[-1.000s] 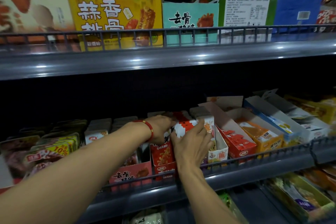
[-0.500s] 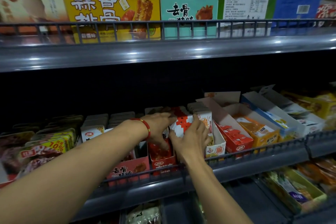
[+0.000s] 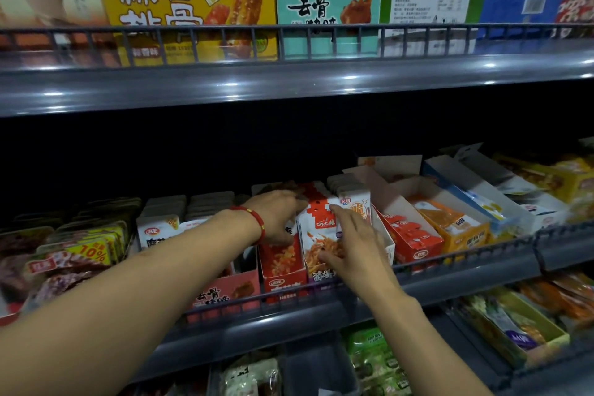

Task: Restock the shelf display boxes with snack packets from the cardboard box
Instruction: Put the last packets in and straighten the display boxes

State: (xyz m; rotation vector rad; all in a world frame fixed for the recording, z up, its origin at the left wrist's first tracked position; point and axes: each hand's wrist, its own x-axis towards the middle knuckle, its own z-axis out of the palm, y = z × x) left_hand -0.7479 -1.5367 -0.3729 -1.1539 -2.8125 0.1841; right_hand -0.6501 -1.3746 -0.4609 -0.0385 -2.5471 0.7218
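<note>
Red-and-white snack packets (image 3: 316, 222) stand upright in a row, middle shelf, between my two hands. Left hand (image 3: 278, 215), red cord at the wrist, reaches over the back of the row; fingers curl down behind the packets, thumb side against the red display box (image 3: 283, 280). It looks like a grip on the rear packets, but the fingertips are hidden, so not sure. Right hand (image 3: 352, 244) lies flat against the front packet, fingers straight, pressing rather than grasping.

Handling, my guess: thin foil or plastic sachets, light, soft, a bit slick. They would flop singly, so better taken as a squeezed bundle by the flat faces, not by the crimped tops.

Containers: red display box holds the packets, front lip low, close to full from here. Just right of it, a white box (image 3: 361, 207) packed tight with similar sachets. Further right, an open box of red packs (image 3: 414, 235), then one of orange packs (image 3: 456, 225). Pink box (image 3: 225, 294) to the left, contents mostly hidden by my forearm. Wire rail (image 3: 482, 251) runs along the shelf front. Cardboard supply box not in sight.
</note>
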